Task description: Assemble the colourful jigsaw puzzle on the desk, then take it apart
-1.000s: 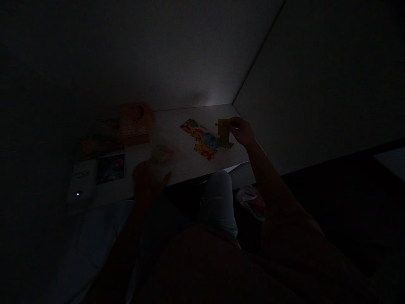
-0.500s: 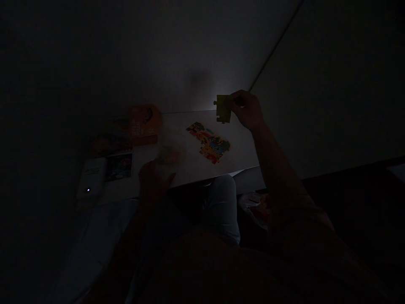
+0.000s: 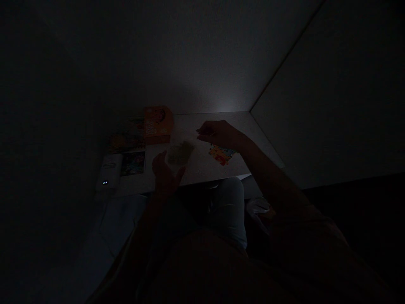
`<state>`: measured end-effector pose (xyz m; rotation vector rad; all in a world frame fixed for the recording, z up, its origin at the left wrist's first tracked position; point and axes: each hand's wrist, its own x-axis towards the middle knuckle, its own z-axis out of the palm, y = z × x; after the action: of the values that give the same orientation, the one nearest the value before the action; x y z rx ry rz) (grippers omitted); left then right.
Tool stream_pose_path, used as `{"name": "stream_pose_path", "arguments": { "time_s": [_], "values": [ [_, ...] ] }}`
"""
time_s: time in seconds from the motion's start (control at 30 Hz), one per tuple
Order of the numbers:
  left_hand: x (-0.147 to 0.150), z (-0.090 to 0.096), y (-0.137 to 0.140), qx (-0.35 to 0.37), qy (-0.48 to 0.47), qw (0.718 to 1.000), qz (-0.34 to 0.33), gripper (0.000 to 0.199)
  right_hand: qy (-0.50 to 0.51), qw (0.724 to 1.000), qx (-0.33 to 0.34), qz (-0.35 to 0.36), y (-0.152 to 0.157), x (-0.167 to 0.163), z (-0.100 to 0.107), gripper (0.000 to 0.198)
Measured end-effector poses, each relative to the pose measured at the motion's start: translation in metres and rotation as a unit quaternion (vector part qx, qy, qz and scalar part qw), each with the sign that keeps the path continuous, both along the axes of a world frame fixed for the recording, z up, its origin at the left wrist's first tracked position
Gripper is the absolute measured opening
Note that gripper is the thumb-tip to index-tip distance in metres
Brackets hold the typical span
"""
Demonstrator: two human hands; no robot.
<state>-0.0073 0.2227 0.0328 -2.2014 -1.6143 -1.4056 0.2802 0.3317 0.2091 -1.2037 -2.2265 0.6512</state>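
Observation:
The picture is very dark. My right hand (image 3: 218, 133) is over the table, its thumb and fingertips slightly apart with nothing visible between them. A blurred olive puzzle piece (image 3: 186, 148) shows to the left of its fingertips, over or among other smeared shapes that I cannot make out. Close to those shapes, my left hand (image 3: 167, 175) is at the table's front edge, thumb and fingers spread, holding nothing. Several joined, colourful puzzle pieces (image 3: 220, 155) lie on the white table, partly hidden behind my right hand and forearm.
An orange puzzle box (image 3: 157, 122) stands at the back left of the table (image 3: 199, 171). Left of it are a colourful picture sheet (image 3: 129, 137), a dark picture card (image 3: 133, 163) and a white device (image 3: 110, 169) with a lit display. Walls border the back and right.
My right hand has moved left and down and let go of the olive puzzle piece, now blurred near my left hand. The view has shifted, so the table things appear further right.

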Motion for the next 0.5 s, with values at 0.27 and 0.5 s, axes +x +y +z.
{"name": "stream_pose_path", "arguments": {
  "time_s": [0.27, 0.5],
  "values": [
    [-0.010, -0.028, 0.006, -0.160, 0.007, 0.987, -0.009, 0.105, -0.131, 0.955, -0.057, -0.261, 0.023, 0.126, -0.076, 0.033],
    [-0.007, -0.026, 0.006, -0.149, 0.021, 0.988, 0.012, 0.102, -0.167, 0.927, -0.077, -0.326, 0.007, 0.167, -0.148, 0.062]
  ]
}}
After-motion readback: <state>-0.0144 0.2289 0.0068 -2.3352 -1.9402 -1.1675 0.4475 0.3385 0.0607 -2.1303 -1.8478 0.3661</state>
